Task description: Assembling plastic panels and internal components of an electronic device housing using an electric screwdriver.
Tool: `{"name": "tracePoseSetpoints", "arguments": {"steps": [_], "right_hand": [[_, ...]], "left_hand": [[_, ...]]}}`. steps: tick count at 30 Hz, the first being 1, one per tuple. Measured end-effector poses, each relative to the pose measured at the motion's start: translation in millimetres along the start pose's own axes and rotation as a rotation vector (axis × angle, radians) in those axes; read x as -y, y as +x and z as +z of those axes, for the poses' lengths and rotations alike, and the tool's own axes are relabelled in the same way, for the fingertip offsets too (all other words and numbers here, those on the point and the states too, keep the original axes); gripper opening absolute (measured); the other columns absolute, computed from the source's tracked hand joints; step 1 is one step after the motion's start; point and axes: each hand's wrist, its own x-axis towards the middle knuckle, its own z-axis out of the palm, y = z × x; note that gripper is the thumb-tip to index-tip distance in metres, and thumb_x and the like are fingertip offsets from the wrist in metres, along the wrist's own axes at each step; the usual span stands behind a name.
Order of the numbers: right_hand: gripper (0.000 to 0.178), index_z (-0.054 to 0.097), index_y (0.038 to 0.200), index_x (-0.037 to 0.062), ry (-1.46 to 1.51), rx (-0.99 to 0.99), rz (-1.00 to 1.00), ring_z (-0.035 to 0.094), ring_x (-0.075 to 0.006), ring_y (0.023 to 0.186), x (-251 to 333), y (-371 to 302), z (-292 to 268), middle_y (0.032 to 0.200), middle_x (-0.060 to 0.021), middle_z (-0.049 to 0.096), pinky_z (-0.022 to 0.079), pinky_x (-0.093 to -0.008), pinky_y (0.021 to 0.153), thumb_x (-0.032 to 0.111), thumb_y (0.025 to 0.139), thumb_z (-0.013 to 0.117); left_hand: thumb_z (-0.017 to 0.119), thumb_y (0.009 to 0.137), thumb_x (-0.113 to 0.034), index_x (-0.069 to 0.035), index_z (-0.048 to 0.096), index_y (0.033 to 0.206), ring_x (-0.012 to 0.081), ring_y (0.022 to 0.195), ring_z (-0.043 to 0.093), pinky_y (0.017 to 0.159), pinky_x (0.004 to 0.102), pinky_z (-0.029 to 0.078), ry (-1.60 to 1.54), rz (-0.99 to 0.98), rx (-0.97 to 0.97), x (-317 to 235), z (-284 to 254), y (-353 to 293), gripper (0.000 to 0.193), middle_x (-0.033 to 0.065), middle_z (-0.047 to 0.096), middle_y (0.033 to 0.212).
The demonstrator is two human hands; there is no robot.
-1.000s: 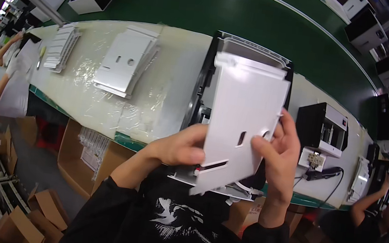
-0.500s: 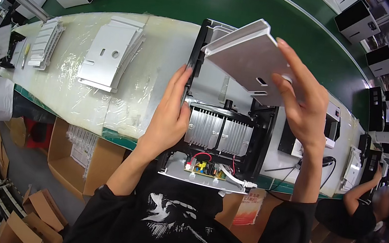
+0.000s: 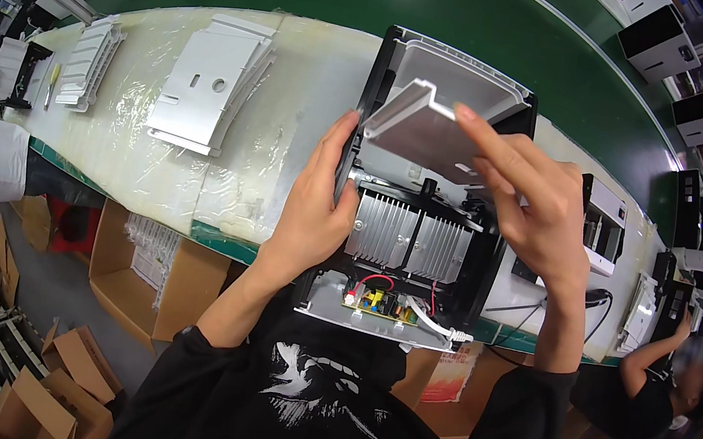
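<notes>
In front of me stands a black device housing (image 3: 377, 79) with its top side uncovered. Inside it are finned metal heat sinks (image 3: 383, 230); a small circuit board with wires (image 3: 382, 303) sits at its near end. My left hand (image 3: 313, 205) lies along the housing's left wall, fingers stretched out and thumb apart. A white panel (image 3: 427, 131) with a ridged edge and cut-outs is in my right hand (image 3: 541, 215), gripped at its right side. It is tilted over the far half of the housing, and my fingers hide part of it.
Stacked white panels (image 3: 208, 87) and ribbed panels (image 3: 88, 61) lie to the left beside a screwdriver (image 3: 53, 81). Right of the housing are a white-and-black unit (image 3: 605, 221) and a black cable (image 3: 599, 297). Cardboard boxes (image 3: 184, 290) stand below the bench. Other people work at both sides.
The white panel in my right hand has come lower and nearer, tilting over the housing and uncovering its far end. The housing sits slightly further right in view, with my left hand still along its wall.
</notes>
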Motion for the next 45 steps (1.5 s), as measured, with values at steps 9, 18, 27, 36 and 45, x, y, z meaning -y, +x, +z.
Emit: {"name": "tracePoseSetpoints", "arguments": {"steps": [9,18,27,36,45], "right_hand": [[0.056,0.061,0.121,0.0154,-0.112,0.031,-0.060,0.056,-0.0187,0.053,4.7,3.0,5.2,0.072,-0.0071,0.061,0.043,-0.0275,0.048,-0.007,0.070,0.062],[0.058,0.062,0.121,0.0166,-0.146,0.043,-0.077,0.057,-0.0188,0.054,9.1,5.2,2.5,0.072,-0.0062,0.061,0.044,-0.0281,0.048,-0.008,0.068,0.060],[0.064,0.061,0.122,0.0189,-0.116,0.058,-0.085,0.056,-0.0190,0.053,4.9,5.7,7.9,0.074,-0.0056,0.062,0.044,-0.0293,0.047,-0.009,0.064,0.058],[0.050,0.054,0.124,0.0134,-0.120,0.210,-0.021,0.059,-0.0269,0.060,-24.2,-17.4,54.5,0.081,-0.0082,0.062,0.047,-0.0344,0.053,0.001,0.077,0.060],[0.030,0.059,0.107,0.0032,-0.116,0.240,0.108,0.062,-0.0316,0.066,-38.9,-44.5,49.1,0.082,-0.0128,0.064,0.050,-0.0377,0.060,-0.001,0.077,0.058]], "left_hand": [[0.042,0.078,0.009,-0.002,0.029,0.139,0.0380,0.130,0.034,0.107,0.0392,0.029,-0.008,-0.002,-0.008,1.4,-1.4,-1.8,0.063,0.0236,0.035,0.140],[0.041,0.077,0.011,-0.007,0.033,0.138,0.0403,0.129,0.035,0.106,0.0402,0.030,0.006,0.040,-0.024,0.7,-1.2,-0.7,0.064,0.0252,0.033,0.140],[0.041,0.077,0.011,-0.005,0.032,0.139,0.0396,0.129,0.036,0.105,0.0397,0.032,0.086,0.055,-0.026,3.6,-1.7,-2.2,0.064,0.0237,0.034,0.140],[0.041,0.078,0.011,-0.005,0.030,0.140,0.0394,0.129,0.035,0.105,0.0397,0.031,0.034,0.024,-0.009,-3.9,-1.4,0.1,0.065,0.0233,0.034,0.140],[0.043,0.076,0.011,0.000,0.035,0.136,0.0324,0.132,0.034,0.109,0.0364,0.025,0.077,0.013,0.005,-7.4,-1.5,2.6,0.062,0.0193,0.038,0.140]]}}
